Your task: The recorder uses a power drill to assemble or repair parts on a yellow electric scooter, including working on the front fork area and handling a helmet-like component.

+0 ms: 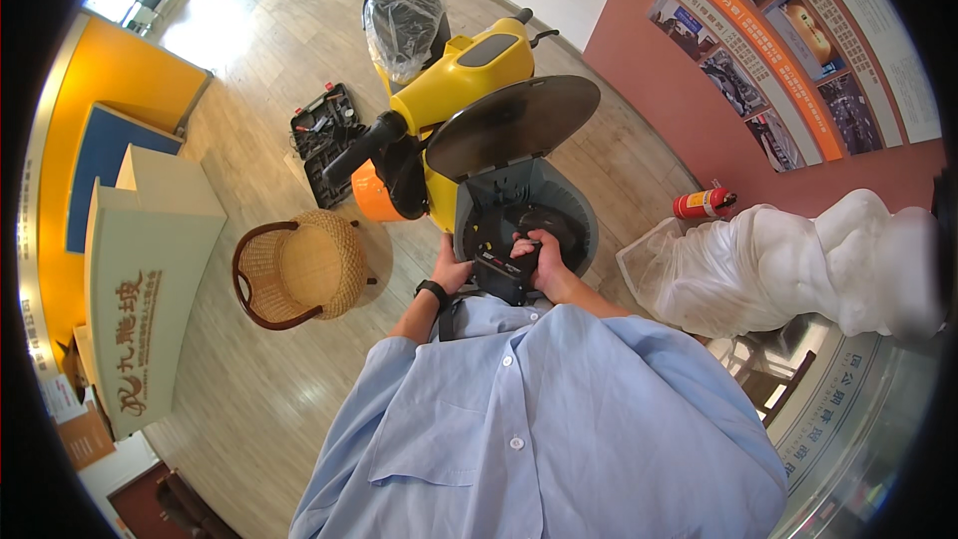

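In the head view a yellow scooter (479, 60) has its black round lid (514, 120) raised over a grey compartment (579, 230). A black boxy unit (499, 279) with a handle sits low inside it. My right hand (541, 265) is closed around that handle, at the unit's right. At the compartment's lower left corner, my left hand (449, 265) grips the rim, thumb inward. The scooter's seat (404, 25) is covered in clear plastic.
An open toolbox (324, 135) and an orange object (374, 195) are left of the scooter, a wicker chair (299, 269) nearer. A counter (150, 299) stands left. A red extinguisher (704, 202) and white wrapped sculpture (798, 269) are right, beside a wall panel (758, 60).
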Tool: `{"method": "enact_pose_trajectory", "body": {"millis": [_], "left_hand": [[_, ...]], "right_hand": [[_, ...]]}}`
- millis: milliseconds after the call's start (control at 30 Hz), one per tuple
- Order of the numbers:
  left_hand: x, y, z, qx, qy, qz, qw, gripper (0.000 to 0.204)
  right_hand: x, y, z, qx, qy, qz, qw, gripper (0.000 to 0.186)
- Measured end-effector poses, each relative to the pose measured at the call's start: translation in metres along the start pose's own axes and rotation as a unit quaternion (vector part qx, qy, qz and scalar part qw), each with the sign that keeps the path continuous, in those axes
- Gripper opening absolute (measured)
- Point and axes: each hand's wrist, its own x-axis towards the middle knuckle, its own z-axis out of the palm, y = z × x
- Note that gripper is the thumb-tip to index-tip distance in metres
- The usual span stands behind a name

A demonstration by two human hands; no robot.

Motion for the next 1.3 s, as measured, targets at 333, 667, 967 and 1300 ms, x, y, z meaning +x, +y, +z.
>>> {"method": "enact_pose_trajectory", "body": {"millis": [333,667,967,1300], "left_hand": [[0.001,-0.005,-0.002,-0.038,-0.012,-0.016,0.999,0.075],[0.001,-0.007,-0.004,-0.009,-0.008,0.004,1.0,0.074],[0.002,-0.011,-0.005,-0.013,-0.003,0.011,1.0,0.076],[0.002,-0.014,-0.006,0.002,0.0,0.021,1.0,0.073]], "right_hand": [[0.002,0.007,0.003,0.007,0.016,0.004,1.0,0.023],[0.002,0.009,0.005,-0.005,0.012,-0.011,1.0,0.022],[0.004,0.011,0.007,-0.003,0.024,-0.016,1.0,0.023],[0.005,0.011,0.006,0.007,0.016,-0.004,1.0,0.023]]}}
